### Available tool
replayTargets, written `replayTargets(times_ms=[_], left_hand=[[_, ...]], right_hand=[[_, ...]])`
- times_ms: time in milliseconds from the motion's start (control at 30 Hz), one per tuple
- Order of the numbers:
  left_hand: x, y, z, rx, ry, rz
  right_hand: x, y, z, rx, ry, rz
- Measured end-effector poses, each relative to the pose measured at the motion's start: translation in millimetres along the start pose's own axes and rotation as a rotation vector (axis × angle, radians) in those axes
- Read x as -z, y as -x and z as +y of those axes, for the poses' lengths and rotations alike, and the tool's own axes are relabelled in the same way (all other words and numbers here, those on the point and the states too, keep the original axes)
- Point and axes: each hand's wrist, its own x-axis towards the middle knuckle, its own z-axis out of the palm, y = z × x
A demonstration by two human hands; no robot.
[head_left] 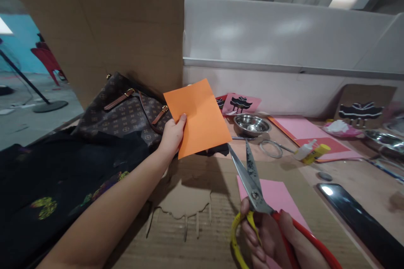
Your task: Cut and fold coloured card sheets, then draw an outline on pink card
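Observation:
My left hand (pixel 173 134) grips an orange sheet of paper (pixel 202 117) by its left edge, thumb on top, holding it up off the table. In my right hand (pixel 271 235) is a pair of scissors (pixel 255 193) with one yellow and one red handle. Their blades are spread apart and point up toward the sheet's lower right corner. Beneath the scissors lies a pink sheet of paper (pixel 280 195). A brown cardboard cutout (pixel 186 197) with a wavy lower edge and thin strips below it rests on the corrugated cardboard (pixel 170 248) in front of me.
A patterned handbag (pixel 123 113) and dark cloth (pixel 78 176) lie at left. Behind are a metal bowl (pixel 251 124) and a pink card (pixel 241 104). To the right are a glue bottle (pixel 304 150), a yellow glue stick (pixel 317 154), stacked papers (pixel 303 126) and a phone (pixel 356 214).

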Motion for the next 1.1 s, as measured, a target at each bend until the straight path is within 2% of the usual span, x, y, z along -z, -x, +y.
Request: replayTargets(times_ms=[667,800,967,1100], left_hand=[[-0.5,1.0,-0.6,-0.007,-0.01,0.005],[-0.1,1.3,-1.1,-0.014,-0.02,-0.001],[0.8,1.7,-2.5,-0.03,-0.062,-0.01],[-6.1,9.6,2.2,-0.071,-0.14,-0.022]], right_hand=[[-3.8,0.2,-0.3,0.038,-0.089,0.012],[-6.0,-0.5,6.1,0.047,-0.117,0.003],[-12.0,-7.5,16.8,0.078,-0.166,-0.025],[-13.4,-8.2,9.5,0.085,-0.163,0.001]])
